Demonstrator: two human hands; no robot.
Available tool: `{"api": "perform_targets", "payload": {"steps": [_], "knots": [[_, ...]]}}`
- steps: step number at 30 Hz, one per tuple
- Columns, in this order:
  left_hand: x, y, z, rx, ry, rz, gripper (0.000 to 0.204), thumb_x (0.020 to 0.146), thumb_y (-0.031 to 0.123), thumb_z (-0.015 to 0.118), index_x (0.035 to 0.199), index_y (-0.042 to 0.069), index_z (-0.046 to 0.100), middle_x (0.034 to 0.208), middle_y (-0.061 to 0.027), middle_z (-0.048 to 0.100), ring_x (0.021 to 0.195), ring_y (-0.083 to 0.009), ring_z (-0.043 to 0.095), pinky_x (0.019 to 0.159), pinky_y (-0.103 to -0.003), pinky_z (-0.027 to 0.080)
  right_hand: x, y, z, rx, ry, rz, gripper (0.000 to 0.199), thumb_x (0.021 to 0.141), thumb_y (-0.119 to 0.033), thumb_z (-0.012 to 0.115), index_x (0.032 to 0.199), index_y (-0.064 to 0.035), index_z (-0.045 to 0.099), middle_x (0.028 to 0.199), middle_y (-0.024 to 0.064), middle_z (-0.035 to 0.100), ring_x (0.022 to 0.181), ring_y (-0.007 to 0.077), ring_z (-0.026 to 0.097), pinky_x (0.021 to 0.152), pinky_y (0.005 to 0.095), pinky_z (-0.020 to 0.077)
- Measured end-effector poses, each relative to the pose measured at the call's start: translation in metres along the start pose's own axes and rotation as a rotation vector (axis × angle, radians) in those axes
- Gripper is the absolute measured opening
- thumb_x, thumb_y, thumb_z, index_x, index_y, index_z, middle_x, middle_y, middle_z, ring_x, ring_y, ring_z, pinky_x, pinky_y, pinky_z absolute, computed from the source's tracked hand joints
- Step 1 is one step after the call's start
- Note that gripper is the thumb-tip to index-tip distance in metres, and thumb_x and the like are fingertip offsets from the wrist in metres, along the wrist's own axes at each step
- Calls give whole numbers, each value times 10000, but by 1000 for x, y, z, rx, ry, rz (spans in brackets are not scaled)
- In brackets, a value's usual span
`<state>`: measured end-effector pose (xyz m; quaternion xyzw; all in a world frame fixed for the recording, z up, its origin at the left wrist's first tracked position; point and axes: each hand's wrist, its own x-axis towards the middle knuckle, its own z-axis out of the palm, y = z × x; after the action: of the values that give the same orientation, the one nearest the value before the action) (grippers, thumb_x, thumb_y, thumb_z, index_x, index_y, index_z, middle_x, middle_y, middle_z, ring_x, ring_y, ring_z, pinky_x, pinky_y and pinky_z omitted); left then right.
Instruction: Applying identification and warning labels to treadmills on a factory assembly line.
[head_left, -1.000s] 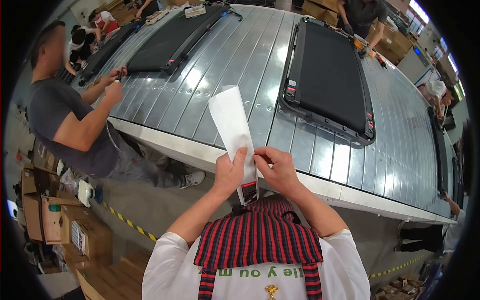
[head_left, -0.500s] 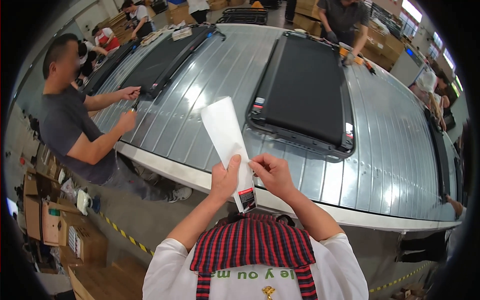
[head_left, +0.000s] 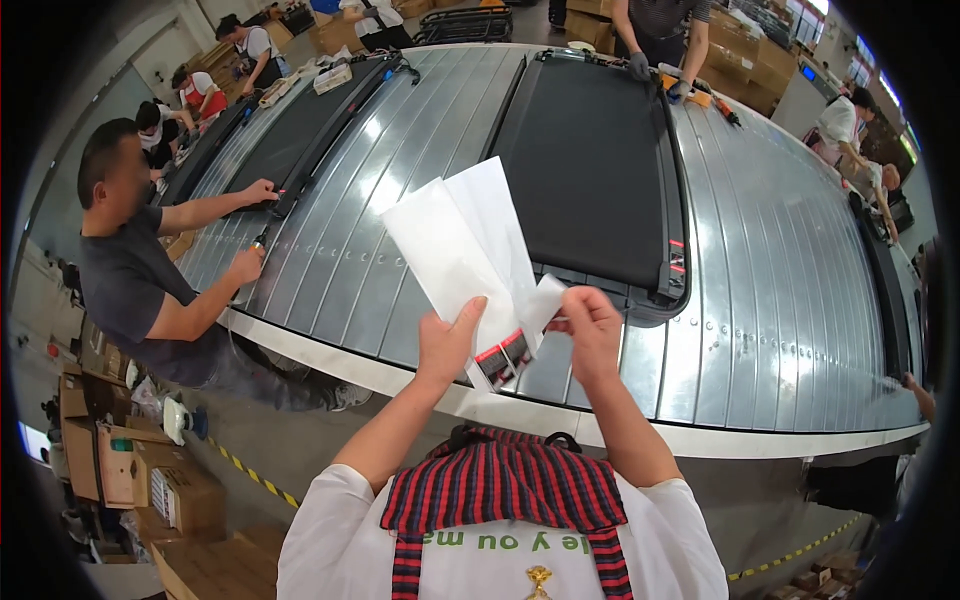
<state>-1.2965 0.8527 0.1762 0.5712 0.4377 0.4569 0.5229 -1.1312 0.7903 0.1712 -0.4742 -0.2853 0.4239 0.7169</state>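
Note:
Several white label sheets (head_left: 440,245), fanned apart at their far ends, are gripped in my left hand (head_left: 448,340), thumb on top. Red-and-black printed labels (head_left: 502,358) show at their near end. To the right, my right hand (head_left: 592,325) pinches a curled white piece of paper (head_left: 547,302) beside the sheets; whether it is still joined to them I cannot tell. Both hands are above the near edge of the metal-topped table (head_left: 340,290). Just beyond the sheets lies a black framed panel (head_left: 590,170) with small red-and-white labels at its near right corner.
A co-worker (head_left: 150,260) stands on the left, with a hand tool at another black panel (head_left: 300,140). Across the table a gloved person (head_left: 665,40) works at the far end of the nearest panel. Cardboard boxes (head_left: 175,485) stand on the floor at lower left.
The white sheets, stacked together before, now spread apart in a fan. My right hand has moved to the right and pulls a curled white piece away from my left hand.

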Motion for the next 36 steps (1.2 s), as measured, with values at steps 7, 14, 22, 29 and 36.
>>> {"api": "perform_targets", "payload": {"steps": [7, 14, 22, 29, 36], "knots": [[18, -21, -13, -115, -35, -188, 255, 800, 171, 595, 918, -56, 599, 838, -77, 625, 745, -109, 562, 651, -264, 448, 0, -2, 51, -920, -176, -933, 140, 731, -46, 617, 850, -18, 548, 751, 94, 573, 619, 196, 563, 573, 279, 462], [33, -16, -45, -56, -130, -51, 243, 798, 193, 606, 877, -37, 616, 735, -53, 622, 658, -81, 538, 591, -256, 438, -11, -6, 79, -1047, -462, -823, 167, 689, -100, 660, 836, -68, 587, 797, 60, 580, 668, 233, 563, 548, 314, 464], [46, -21, -59, 155, -212, 59, 245, 795, 181, 590, 867, -52, 613, 704, -90, 628, 631, -98, 548, 577, -266, 443, 23, 0, 97, -1123, -499, -863, 139, 719, -60, 596, 853, -97, 591, 734, 47, 547, 675, 229, 544, 548, 320, 451], [53, -28, -69, 101, -247, 83, 250, 796, 171, 575, 882, -62, 607, 766, -130, 639, 700, -128, 593, 617, -284, 463, 27, 15, 102, -1192, -591, -883, 158, 669, -44, 592, 822, -85, 583, 710, 44, 531, 651, 219, 534, 528, 312, 447], [76, -23, -125, 39, -110, -140, 278, 760, 162, 639, 948, -41, 614, 869, -81, 635, 772, -128, 585, 684, -264, 464, 35, 11, 89, -985, -343, -636, 322, 671, -53, 653, 970, -93, 540, 789, 53, 543, 722, 224, 547, 616, 320, 463]]}}
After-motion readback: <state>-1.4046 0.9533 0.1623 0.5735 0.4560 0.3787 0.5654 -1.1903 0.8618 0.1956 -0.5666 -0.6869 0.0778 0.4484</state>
